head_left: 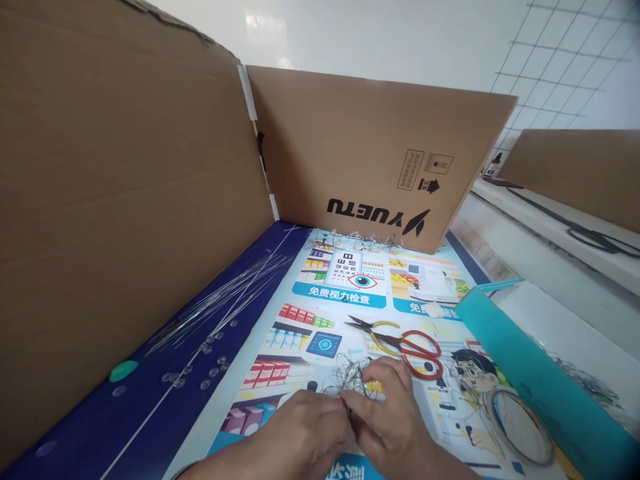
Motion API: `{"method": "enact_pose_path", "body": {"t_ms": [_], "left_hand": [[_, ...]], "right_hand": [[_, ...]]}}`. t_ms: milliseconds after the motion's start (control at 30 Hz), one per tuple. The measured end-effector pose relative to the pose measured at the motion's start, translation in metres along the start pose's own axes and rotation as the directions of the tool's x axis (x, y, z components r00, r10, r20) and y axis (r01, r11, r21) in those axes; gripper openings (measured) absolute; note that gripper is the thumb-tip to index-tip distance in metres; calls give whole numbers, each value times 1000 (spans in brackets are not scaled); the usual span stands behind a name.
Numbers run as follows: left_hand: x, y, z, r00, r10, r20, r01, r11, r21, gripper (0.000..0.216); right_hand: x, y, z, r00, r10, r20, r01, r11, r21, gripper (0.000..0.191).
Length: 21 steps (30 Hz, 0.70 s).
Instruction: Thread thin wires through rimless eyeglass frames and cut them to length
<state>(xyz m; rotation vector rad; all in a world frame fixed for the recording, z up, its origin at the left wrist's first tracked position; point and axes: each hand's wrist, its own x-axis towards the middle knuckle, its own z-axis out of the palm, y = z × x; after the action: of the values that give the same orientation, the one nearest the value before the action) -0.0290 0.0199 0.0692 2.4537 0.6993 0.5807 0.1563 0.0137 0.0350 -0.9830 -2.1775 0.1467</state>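
Note:
My left hand (305, 430) and my right hand (387, 413) meet at the bottom middle of the view, fingers pinched together on a tangled cluster of thin wire and clear beads (347, 377). The cluster rests on a colourful printed poster (345, 293) that covers the table. Red-handled scissors (417, 350) and yellow-handled pliers (373, 329) lie just beyond my right hand.
Brown cardboard panels (125, 187) wall off the left and back. Straight thin wires (225, 293) and several clear beads (200, 363) lie on the blue strip at left, with a green disc (123, 370). A teal tray (540, 380) and a tape ring (520, 427) sit at right.

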Motion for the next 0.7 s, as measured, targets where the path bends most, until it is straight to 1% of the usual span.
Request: {"method": "enact_pose_path", "body": {"t_ms": [67,133,167,233,333,433,500,600,700], "left_hand": [[0,3,4,997,74,-11,-73,993,90,20],[-1,4,9,994,108,6,-108,984,139,21],[-1,4,11,994,105,21,-107,985,133,22],[-1,4,13,996,78,40,-80,994,72,22],[0,6,8,999,29,36,-27,998,-51,20],[2,9,1,999,-41,-7,40,990,-133,18],[2,8,2,997,-69,-44,62,987,-150,18],[0,2,10,993,-57,-100,45,992,-122,17],[-3,-8,21,985,-51,-163,31,992,-126,15]], "right_hand": [[1,0,0,1000,6,11,-6,1000,-20,35],[2,0,-1,1000,17,26,-16,999,-33,35],[2,0,-1,999,23,33,-22,999,-37,35],[2,0,-1,999,28,43,-27,999,-37,35],[3,1,-1,999,13,30,-12,999,-32,35],[3,0,-2,999,-46,-14,46,999,-7,36],[2,0,-3,996,-85,-32,85,996,3,38],[0,0,-2,989,-117,-87,117,993,-6,39],[-3,0,-1,976,-146,-164,136,988,-67,34]]}}
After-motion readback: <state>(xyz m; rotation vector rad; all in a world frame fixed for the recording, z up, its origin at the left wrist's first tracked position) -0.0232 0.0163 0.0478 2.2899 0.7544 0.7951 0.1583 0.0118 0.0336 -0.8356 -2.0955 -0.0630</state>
